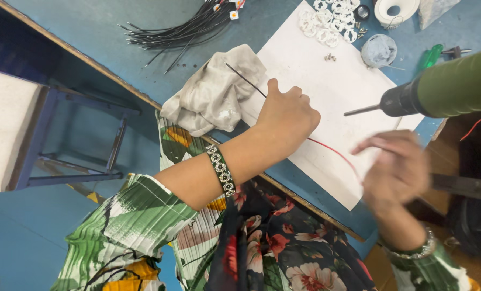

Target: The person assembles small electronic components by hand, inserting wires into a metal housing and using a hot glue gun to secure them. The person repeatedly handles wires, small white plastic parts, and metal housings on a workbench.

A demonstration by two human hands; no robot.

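While left hand [288, 116] rests fisted on white sheet [326, 91], fingers closed on thin wire [246, 80] | wire black toward 10 o'clock, red toward 4 o'clock | right hand [399, 170] blurred, grip unclear, at red end | green drill [445, 89] at 2 o'clock | grey cloth [213, 91] at 9 o'clock on bench [105, 54].

The work surface is a blue table [116, 37] with a wooden front edge. A white sheet [326, 102] lies flat on it, directly under the gripping left hand [286, 116]. Just beside that hand, toward the table edge, lies a crumpled grey cloth [213, 91]. Beyond the cloth rests a bundle of black wires [181, 29]. Past the hand, at the sheet's far end, sit white plastic rings [329, 21] and a small round grey lid [379, 50].
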